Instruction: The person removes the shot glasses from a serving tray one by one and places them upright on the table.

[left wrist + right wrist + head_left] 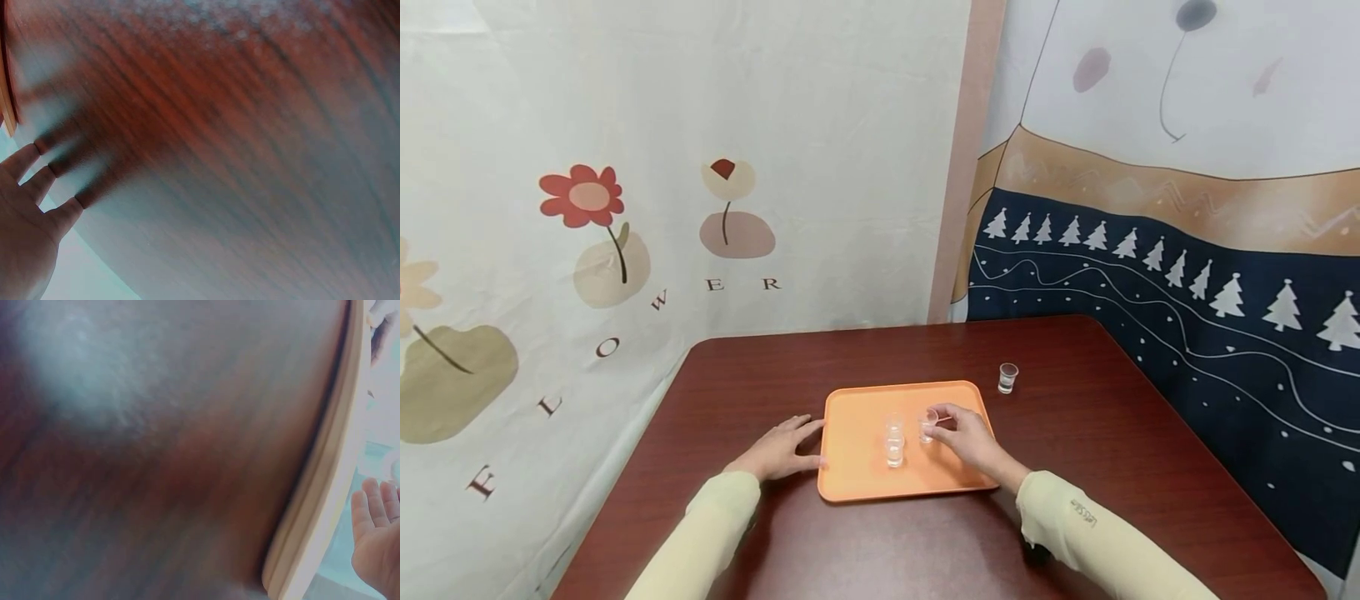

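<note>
The right hand [967,435] pinches a small clear glass [927,427] on the orange tray [857,475], close beside stacked glasses [894,442]. The left hand [780,450] lies flat on the tabletop [760,375], touching the tray's edge. A careless nudge could topple the stack.

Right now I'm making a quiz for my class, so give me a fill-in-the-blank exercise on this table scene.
1. The tray on the table is coloured ____.
2. The right hand pinches a small clear glass over the ____.
3. The left hand rests flat at the tray's ____ edge.
4. One lone glass stands on the table, ____ the tray.

Missing words: orange; tray; left; outside
</note>
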A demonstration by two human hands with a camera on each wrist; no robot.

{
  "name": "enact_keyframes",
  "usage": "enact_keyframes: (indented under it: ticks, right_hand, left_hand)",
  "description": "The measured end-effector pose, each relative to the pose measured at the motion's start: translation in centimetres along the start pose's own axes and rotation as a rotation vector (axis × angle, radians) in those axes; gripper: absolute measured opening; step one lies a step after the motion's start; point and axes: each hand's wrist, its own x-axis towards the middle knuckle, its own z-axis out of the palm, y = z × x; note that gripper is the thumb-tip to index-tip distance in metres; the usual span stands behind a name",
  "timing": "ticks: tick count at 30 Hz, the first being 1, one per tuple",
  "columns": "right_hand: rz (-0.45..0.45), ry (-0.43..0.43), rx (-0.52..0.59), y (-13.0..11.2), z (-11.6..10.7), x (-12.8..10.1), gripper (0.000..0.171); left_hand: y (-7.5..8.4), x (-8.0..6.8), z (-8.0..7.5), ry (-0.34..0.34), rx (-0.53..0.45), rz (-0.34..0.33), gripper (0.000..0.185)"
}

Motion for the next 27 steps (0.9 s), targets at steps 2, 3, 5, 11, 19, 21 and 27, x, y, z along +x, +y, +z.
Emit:
enact_keyframes:
  ticks: [2, 3, 5, 11, 19, 21, 27]
  right_hand:
    - [0.014, 0.023, -0.015, 0.0, -0.5, 0.2, 0.036]
    - [0.021, 0.037, -0.023, -0.1, -0.7, 0.4, 0.035]
    - [0.037, 0.068, -0.035, -0.1, -1.2, 0.7, 0.035]
    - [0.080, 0.158, -0.060, -0.2, -2.8, 1.3, 0.032]
    - [0.112, 0.237, -0.091, 0.6, -5.0, 1.6, 0.038]
    - [0.132, 0.255, -0.088, 0.9, -5.5, 1.7, 0.040]
    - [0.186, 0.305, -0.106, 1.7, -6.6, 1.7, 0.042]
  left_hand:
    - [0.0, 0.0, 0.1, 0.001, 0.000, 0.002, 0.087]
    - [0.0, 0.0, 0.1, 0.002, 0.001, 0.004, 0.087]
    - [0.0, 0.0, 0.1, 0.003, 0.001, 0.005, 0.087]
    - [0.0, -0.1, 0.1, 0.004, 0.005, 0.006, 0.087]
    - [0.2, -0.2, -0.1, 0.002, 0.015, 0.013, 0.087]
    - [0.3, -0.3, -0.1, 0.004, 0.014, 0.012, 0.087]
    - [0.4, -0.5, -0.2, 0.004, 0.014, 0.017, 0.086]
